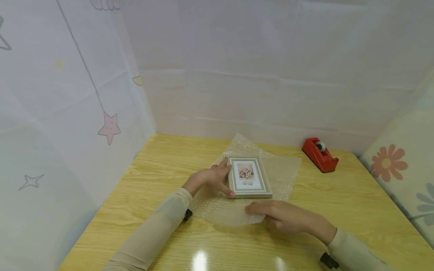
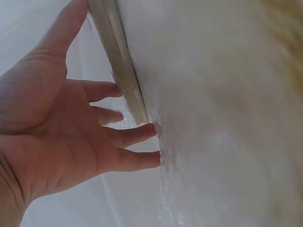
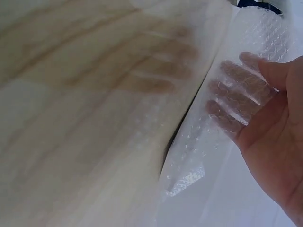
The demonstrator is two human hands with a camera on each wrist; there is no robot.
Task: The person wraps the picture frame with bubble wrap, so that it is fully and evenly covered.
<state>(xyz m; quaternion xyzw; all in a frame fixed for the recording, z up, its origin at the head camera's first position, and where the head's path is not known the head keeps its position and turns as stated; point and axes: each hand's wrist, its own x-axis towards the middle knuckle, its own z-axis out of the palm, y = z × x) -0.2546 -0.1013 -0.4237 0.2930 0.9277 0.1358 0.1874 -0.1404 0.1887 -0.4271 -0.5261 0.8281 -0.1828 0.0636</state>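
Observation:
A pale picture frame with a small floral print lies face up on a sheet of clear bubble wrap. My left hand is at the frame's left side, its fingers spread along the edge and its thumb by the near left corner. The left wrist view shows the frame's side against that hand's fingertips. At the wrap's near edge, my right hand pinches the sheet. In the right wrist view its fingers show through the bubble wrap, while the thumb is on the uncovered side.
A red tape dispenser with a roll of tape stands at the back right of the yellow wood-grain table. Pale fabric hangs behind the table and along both sides.

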